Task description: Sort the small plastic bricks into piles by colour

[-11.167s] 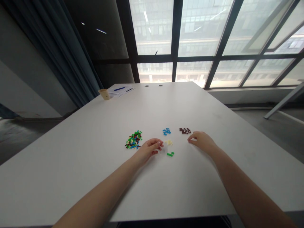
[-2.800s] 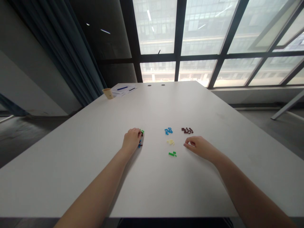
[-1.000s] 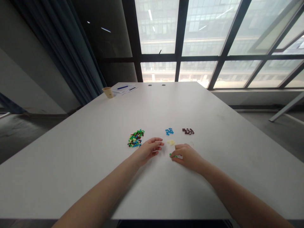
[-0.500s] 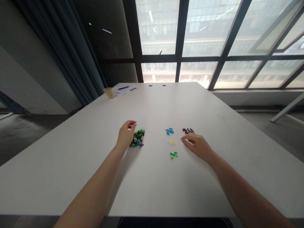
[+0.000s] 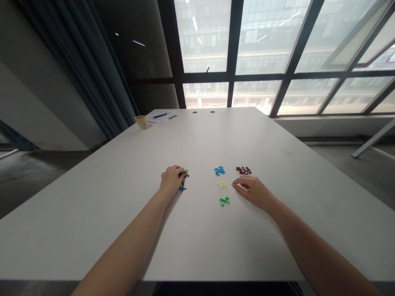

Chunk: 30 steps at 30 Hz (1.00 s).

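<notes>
My left hand (image 5: 170,180) rests on the mixed pile of small coloured bricks (image 5: 184,181), fingers curled down into it and covering most of it. What they pinch is hidden. My right hand (image 5: 253,190) lies on the white table (image 5: 197,238) with its fingers curled loosely, fingertips beside the cream bricks (image 5: 221,185). Three more sorted groups lie near it: blue bricks (image 5: 219,170), dark brown bricks (image 5: 243,169) and green bricks (image 5: 224,201).
A paper cup (image 5: 142,122) and papers with a blue pen (image 5: 161,116) sit at the table's far left corner. Large windows stand behind the table, and a dark curtain hangs at the left.
My left hand has come down from above the mixed pile onto it and now covers it. My right hand has slid slightly left, toward the cream bricks.
</notes>
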### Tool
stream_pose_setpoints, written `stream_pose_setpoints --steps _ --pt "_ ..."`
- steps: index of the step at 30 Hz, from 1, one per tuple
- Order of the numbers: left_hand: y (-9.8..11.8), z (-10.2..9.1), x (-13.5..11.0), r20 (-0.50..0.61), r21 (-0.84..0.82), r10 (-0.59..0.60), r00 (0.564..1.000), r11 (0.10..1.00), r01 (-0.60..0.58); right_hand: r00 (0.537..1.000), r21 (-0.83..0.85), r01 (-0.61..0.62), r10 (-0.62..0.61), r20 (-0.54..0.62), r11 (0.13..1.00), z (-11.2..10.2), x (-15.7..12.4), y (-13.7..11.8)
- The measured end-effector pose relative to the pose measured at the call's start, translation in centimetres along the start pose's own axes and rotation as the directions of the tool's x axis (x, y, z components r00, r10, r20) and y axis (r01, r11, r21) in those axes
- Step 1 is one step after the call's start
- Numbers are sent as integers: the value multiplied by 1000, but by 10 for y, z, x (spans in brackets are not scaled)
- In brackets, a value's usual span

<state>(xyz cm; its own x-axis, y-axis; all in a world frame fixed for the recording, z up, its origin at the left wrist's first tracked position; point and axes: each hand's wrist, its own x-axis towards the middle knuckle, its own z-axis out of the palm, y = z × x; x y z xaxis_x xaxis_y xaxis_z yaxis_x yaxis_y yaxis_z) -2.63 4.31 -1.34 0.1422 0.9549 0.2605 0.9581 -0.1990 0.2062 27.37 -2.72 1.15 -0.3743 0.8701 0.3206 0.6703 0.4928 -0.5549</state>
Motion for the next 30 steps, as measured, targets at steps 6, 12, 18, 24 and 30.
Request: stream_pose_setpoints --steps 6,12,18,24,30 --pt "3 0 -1 -34 -81 11 999 997 -14 1000 -8 -4 4 6 1000 0 0 0" --pt "15 -8 -2 -58 -331 52 997 941 -68 1000 -17 15 -15 26 1000 1 1 0" --pt "53 -18 -18 215 -807 57 975 573 144 998 -41 19 -16 60 999 3 1 -4" --pt "82 -19 -40 528 -843 272 804 58 534 997 -48 15 -12 73 999 2 2 -6" --pt "86 -18 -46 583 -774 366 726 -24 633 996 -30 41 -39 74 999 4 2 -8"
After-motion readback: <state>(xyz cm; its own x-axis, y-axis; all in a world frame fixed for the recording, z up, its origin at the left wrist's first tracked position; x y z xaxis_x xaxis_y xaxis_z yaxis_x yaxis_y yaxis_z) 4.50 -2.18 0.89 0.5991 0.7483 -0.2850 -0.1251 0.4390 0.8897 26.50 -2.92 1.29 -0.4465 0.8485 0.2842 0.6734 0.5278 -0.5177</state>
